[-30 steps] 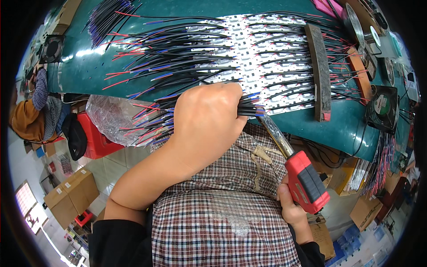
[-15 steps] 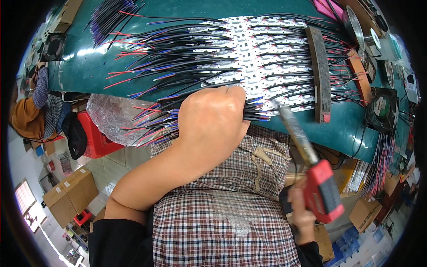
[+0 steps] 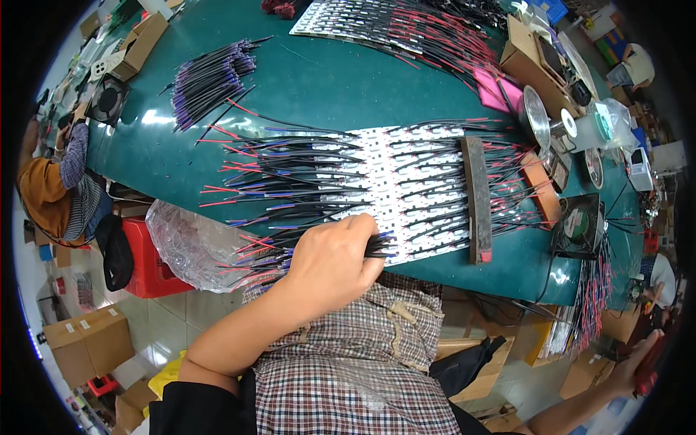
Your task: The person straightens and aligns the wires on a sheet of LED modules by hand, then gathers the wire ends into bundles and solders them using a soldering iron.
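My left hand (image 3: 330,257) is closed around a bundle of thin black wires (image 3: 380,245) with blue and red ends, at the near edge of a panel of small white circuit boards (image 3: 380,174). Rows of black wires (image 3: 290,161) spread from both sides of this panel. A dark bar (image 3: 476,199) with a red end lies across the right-hand wires. Far out at the lower right, my right hand (image 3: 632,370) is wrapped around a red tool (image 3: 647,371). The picture's dark rim hides much of that tool.
The panel lies on a green table (image 3: 326,87). Beyond it sit a purple-black wire bundle (image 3: 214,83) and a second wired panel (image 3: 348,22). An orange block (image 3: 541,190), a fan (image 3: 580,226) and a metal dish (image 3: 534,116) stand right. A person (image 3: 54,185) sits at left.
My right hand has swung the red tool away from the panel, out to the far right. My left hand keeps its grip on the wires. The view has shifted, showing more of the far table.
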The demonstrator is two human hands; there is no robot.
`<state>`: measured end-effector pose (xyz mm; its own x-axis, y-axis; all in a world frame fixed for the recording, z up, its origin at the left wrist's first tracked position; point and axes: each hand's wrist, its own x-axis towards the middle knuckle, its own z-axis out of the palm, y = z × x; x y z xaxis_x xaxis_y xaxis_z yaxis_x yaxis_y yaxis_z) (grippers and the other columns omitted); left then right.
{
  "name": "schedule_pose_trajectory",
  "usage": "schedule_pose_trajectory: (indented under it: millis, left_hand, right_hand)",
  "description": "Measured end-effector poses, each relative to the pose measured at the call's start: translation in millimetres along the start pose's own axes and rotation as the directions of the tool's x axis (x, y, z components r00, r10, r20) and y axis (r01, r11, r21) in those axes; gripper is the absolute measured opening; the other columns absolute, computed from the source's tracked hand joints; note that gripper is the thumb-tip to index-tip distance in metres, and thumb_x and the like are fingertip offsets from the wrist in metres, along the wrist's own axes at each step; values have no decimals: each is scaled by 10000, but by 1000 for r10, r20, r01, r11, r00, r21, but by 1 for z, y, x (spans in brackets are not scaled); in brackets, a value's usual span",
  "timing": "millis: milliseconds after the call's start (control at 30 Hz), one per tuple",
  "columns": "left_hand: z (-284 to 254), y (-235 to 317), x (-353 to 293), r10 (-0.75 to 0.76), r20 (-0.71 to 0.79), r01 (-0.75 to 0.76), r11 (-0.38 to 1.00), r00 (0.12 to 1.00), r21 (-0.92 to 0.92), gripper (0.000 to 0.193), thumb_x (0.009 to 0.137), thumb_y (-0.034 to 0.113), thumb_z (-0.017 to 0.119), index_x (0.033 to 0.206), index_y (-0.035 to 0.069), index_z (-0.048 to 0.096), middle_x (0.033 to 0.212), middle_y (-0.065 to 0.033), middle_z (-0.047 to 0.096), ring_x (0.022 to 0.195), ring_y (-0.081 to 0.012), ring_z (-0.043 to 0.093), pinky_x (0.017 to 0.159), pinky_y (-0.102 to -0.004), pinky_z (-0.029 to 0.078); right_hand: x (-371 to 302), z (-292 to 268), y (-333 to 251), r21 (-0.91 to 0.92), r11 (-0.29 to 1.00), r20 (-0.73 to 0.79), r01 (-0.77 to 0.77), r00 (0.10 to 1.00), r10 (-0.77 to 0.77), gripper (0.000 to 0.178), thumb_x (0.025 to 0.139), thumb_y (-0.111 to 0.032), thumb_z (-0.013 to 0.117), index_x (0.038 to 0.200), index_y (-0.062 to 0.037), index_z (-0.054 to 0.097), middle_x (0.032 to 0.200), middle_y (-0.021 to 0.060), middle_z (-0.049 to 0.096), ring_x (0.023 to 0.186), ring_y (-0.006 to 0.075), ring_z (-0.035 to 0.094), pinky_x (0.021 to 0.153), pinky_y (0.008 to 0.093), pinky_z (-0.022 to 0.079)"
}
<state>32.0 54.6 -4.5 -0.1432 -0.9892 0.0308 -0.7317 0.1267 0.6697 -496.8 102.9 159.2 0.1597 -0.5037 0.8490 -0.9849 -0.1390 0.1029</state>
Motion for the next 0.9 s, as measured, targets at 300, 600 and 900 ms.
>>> schedule_pose_trajectory:
  millis: [300,600,900]
  left_hand:
    - [-16,16,9,121,-288,-88,989,950,122,321,731,-84,690,1033,23,669,912,-132,599,754,-327,632,657,-396,514]
    - [-2,22,-3,-18,-55,21,998,998,51,144,794,90,757,867,35,646,716,-141,663,636,-316,656,581,-395,495]
    - [12,15,-10,70,-41,-62,981,997,187,230,728,108,790,794,30,584,708,-131,624,660,-326,639,614,-428,498]
  right_hand:
    - [-86,42,-164,628,127,663,-767,614,427,417,923,-26,604,1318,51,493,974,108,594,498,64,427,483,229,403]
    - [-134,26,-249,246,148,966,-958,255,45,283,872,3,668,1148,21,610,847,83,628,694,171,616,635,318,507]
    - [-144,35,-271,244,263,969,-933,245,-28,222,744,-15,752,953,22,689,811,143,650,684,306,647,635,366,515]
